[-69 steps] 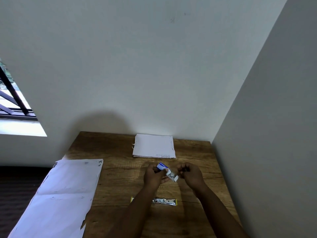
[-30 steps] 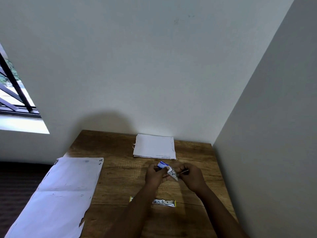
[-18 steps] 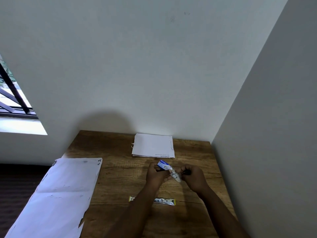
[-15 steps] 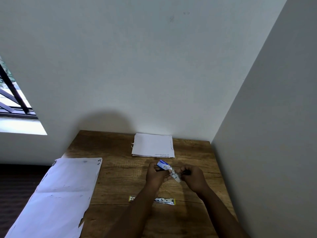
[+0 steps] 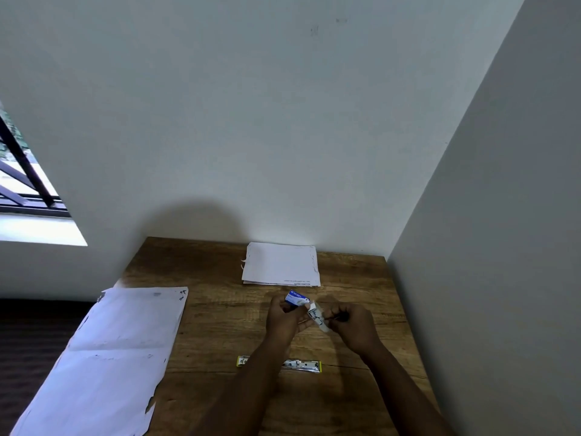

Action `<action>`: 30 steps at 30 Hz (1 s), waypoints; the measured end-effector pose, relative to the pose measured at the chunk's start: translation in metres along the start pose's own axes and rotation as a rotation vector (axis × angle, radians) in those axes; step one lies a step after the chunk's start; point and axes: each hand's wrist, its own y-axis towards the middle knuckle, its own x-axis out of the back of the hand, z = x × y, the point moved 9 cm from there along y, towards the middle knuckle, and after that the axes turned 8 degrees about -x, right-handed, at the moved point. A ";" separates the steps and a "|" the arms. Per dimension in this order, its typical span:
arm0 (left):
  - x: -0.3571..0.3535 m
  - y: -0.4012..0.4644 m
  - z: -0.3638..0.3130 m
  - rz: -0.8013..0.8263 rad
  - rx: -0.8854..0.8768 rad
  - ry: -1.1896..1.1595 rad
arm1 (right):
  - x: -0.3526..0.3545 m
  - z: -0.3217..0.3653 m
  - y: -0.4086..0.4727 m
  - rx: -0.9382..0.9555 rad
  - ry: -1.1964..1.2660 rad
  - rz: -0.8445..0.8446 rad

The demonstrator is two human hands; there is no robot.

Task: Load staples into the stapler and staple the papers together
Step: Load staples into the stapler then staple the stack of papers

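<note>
Gripped in the left hand (image 5: pixel 284 319): a small blue-and-white staple box (image 5: pixel 297 299), fingers curled round it, open end turned toward the right. Pinched in the right hand (image 5: pixel 353 325): something thin and dark at the box's mouth, probably a strip of staples, too small to tell. Held above the wooden table (image 5: pixel 220 325), short of the stack of papers (image 5: pixel 280 263) by the wall. Lay opened flat near the front edge, partly under the left forearm: the stapler (image 5: pixel 303 365). Judged mid-step, staples being drawn out. Called for next: freeing the strip, then seating it in the stapler's channel.
</note>
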 end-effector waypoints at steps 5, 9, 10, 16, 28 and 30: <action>-0.001 0.000 0.003 0.006 0.032 -0.049 | 0.001 -0.002 0.001 -0.003 0.020 -0.006; -0.004 0.000 0.004 0.028 0.053 -0.073 | 0.001 -0.003 0.001 -0.023 0.069 0.007; -0.005 -0.001 0.003 0.032 0.055 -0.074 | 0.001 -0.003 0.001 -0.026 0.077 0.011; -0.008 -0.001 0.000 0.032 0.041 -0.085 | 0.003 -0.001 0.000 -0.002 0.083 0.021; -0.013 0.003 0.001 0.096 0.035 -0.035 | 0.009 -0.008 0.006 -0.076 0.141 -0.023; -0.014 0.003 0.000 0.102 0.026 -0.055 | 0.011 -0.007 0.007 -0.064 0.144 -0.048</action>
